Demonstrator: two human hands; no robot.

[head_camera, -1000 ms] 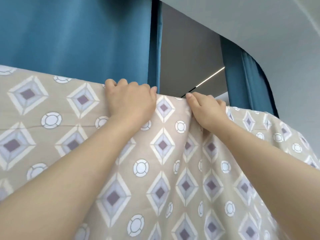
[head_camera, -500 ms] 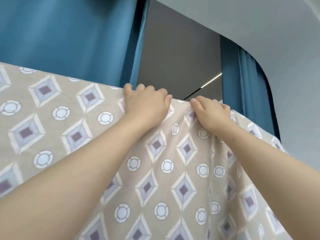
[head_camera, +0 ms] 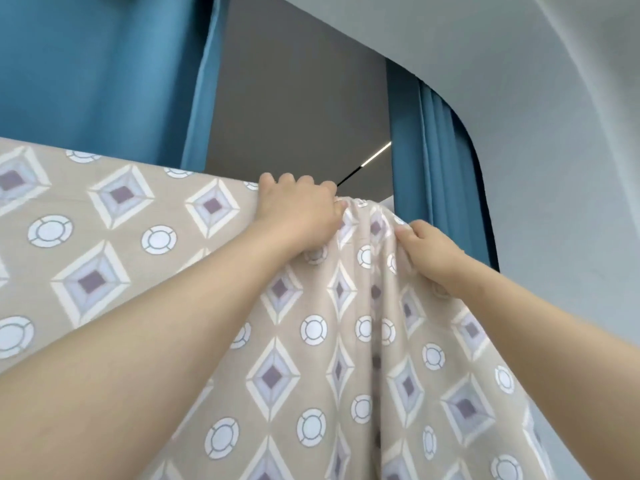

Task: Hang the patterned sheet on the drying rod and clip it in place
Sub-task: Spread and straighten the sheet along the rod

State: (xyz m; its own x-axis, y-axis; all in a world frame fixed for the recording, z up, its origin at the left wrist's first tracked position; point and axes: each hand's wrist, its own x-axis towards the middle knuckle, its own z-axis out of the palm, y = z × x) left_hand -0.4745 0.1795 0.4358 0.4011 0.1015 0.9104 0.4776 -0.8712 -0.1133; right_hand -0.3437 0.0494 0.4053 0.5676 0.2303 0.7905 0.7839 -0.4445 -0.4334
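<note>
A person's left hand (head_camera: 301,216) and right hand (head_camera: 429,252) reached up to the top fold of a patterned sheet (head_camera: 138,258), seen from a head-worn camera looking upward. The beige cloth, printed with diamonds and rings, hung draped from a high line across the view, lying flat and taut to the left and falling in deep vertical folds below and between the two hands. The drying rod was hidden under the cloth.

The left hand's fingers (head_camera: 277,180) were curled over the top edge and closed down on it, their tips out of sight behind the fold and the palm pressed against the near face of the sheet. Just to its right and a little lower, the right hand's fingers (head_camera: 415,235) were bent and closed on a bunched ridge of the fabric, thumb tip against the cloth. The two hands were near each other but apart, with gathered fabric rising between them.

Behind the sheet hung a blue curtain (head_camera: 104,71), with a second blue panel (head_camera: 433,161) at the right. A thin light strip (head_camera: 375,155) glowed on the grey surface between them, under a pale ceiling (head_camera: 519,64).
</note>
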